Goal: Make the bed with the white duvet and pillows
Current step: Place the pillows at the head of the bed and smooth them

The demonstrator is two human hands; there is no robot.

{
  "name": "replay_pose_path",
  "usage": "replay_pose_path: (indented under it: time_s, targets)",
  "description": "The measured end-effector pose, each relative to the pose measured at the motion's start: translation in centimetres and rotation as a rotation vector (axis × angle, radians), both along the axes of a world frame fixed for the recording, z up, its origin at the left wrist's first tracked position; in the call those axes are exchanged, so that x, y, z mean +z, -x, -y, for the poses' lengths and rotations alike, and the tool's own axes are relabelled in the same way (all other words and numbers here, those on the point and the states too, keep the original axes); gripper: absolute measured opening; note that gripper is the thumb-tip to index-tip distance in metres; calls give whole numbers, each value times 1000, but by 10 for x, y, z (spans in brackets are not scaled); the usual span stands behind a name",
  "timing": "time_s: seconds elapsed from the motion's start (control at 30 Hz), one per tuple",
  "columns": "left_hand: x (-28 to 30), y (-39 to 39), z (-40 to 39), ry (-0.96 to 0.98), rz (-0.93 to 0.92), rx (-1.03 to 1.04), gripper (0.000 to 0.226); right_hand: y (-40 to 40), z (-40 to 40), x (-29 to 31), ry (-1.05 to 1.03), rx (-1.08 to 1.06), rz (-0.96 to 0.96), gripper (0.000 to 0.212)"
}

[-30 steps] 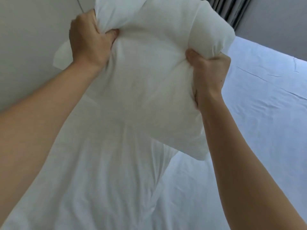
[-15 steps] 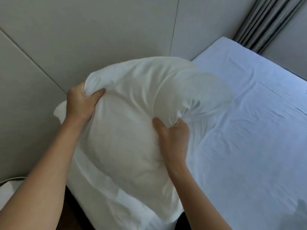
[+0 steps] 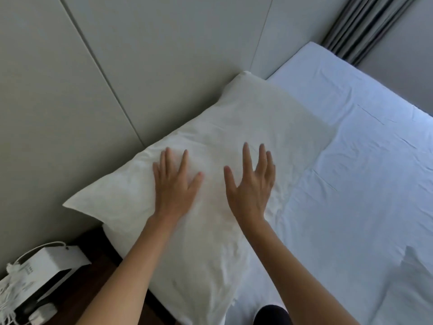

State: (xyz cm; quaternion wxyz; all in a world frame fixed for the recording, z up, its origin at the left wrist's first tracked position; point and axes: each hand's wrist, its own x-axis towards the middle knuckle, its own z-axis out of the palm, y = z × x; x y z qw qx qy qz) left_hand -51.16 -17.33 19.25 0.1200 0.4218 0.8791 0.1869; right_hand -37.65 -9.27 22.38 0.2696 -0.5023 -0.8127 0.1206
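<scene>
Both hands lie flat with fingers spread on the pillow (image 3: 210,184), left hand (image 3: 174,184) beside right hand (image 3: 250,186), gripping nothing. The pillow rests under them at the bed's (image 3: 351,184) head. Smoothing seems underway; next likely calls for another pillow, then the duvet.

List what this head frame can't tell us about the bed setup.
- Duvet: not visible in the head view, so its position is unknown.
- Foot of the bed: cut off by the right and bottom edges.
- Contact under left hand and right hand: palms hide the pillow beneath.
</scene>
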Motion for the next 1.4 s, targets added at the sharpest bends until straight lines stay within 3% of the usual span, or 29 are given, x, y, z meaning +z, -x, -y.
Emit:
replay_pose_path:
  time_s: [0.17,0.23,0.53,0.8,0.93,1.13,1.23,1.4]
  targets:
    - [-22,13,-17,57,-74,35,61,28,-41,-41,282,133,464,65]
    - [-44,10,-7,116,-73,81,63,17,-29,-67,304,163,548,67]
    - [-94,12,11,153,-128,81,63,15,11,-102,330,148,509,68]
    - [-86,-6,44,87,-107,93,67,-11,81,-101,424,232,431,65]
    - [-77,-44,41,65,-114,79,70,-43,116,-104,350,214,436,62]
    - [-76,-149,3,-3,-213,-222,65,-148,140,-131,316,380,406,60]
    - [-90,-217,16,-4,-225,-388,60,-234,165,-156,434,193,408,60]
    - [-115,-362,62,143,8,-594,61,-406,189,-173,582,-122,370,59]
